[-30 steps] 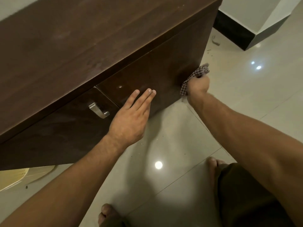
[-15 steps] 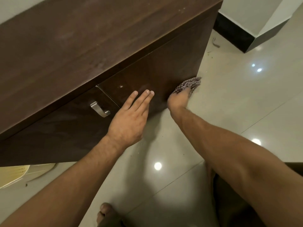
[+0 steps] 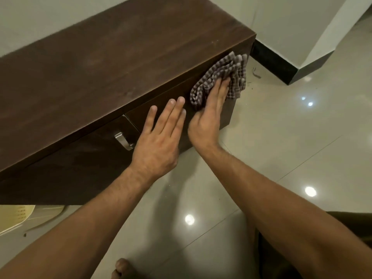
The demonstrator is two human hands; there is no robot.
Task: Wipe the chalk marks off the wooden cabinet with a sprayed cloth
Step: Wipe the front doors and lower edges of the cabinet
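A low dark wooden cabinet [image 3: 104, 63] runs from lower left to upper right. My right hand [image 3: 209, 115] lies flat on a checked grey cloth [image 3: 223, 75], pressing it against the upper right part of the cabinet's front door, just under the top edge. My left hand [image 3: 161, 137] rests open and flat on the same door, right beside the right hand. No chalk marks show on the front; faint pale smudges lie on the top.
A metal handle [image 3: 123, 140] sticks out of the left door, close to my left hand. Glossy floor tiles [image 3: 291, 137] spread to the right. A black skirting and wall corner [image 3: 281, 65] stand behind. A yellow plastic object [image 3: 18, 216] lies at lower left. My toes [image 3: 122, 268] show below.
My right hand has carried the cloth from the door's lower right corner up to its top right, now flat on it. The view has risen; my left hand stays on the door.
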